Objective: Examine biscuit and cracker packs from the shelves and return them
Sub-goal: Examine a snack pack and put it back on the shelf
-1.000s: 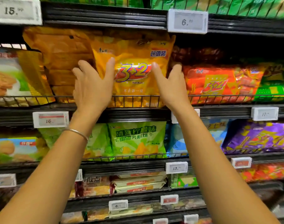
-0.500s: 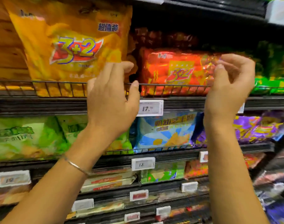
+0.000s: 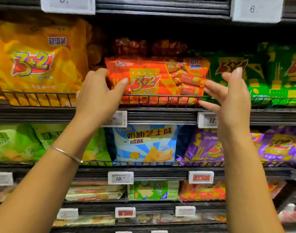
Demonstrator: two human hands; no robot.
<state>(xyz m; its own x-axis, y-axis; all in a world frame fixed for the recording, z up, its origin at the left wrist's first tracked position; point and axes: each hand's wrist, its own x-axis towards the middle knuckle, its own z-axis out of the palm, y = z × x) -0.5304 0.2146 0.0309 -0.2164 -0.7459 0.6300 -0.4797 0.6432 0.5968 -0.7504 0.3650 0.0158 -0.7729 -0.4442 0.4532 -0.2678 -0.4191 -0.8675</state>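
Observation:
A red-orange "3+2" cracker pack (image 3: 154, 73) stands on the upper shelf behind a wire rail (image 3: 43, 93). My left hand (image 3: 98, 96) pinches the pack's left edge, thumb on its front and fingers curled round the side. My right hand (image 3: 231, 98) reaches the pack's right edge, its fairly straight fingers touching the wrapper. The pack's bottom still sits behind the rail. A yellow "3+2" pack (image 3: 36, 64) stands to its left on the same shelf.
Green "3+2" packs (image 3: 265, 81) press against the red pack's right side, and dark red packs (image 3: 150, 46) lie behind it. Below are light green (image 3: 17, 143), blue (image 3: 144, 143) and purple (image 3: 278, 145) packs. Price tags (image 3: 207, 120) hang on the shelf fronts.
Both hands left the yellow pack and moved right to the red-orange pack. The left hand now pinches its left edge; the right hand has come down onto its right edge.

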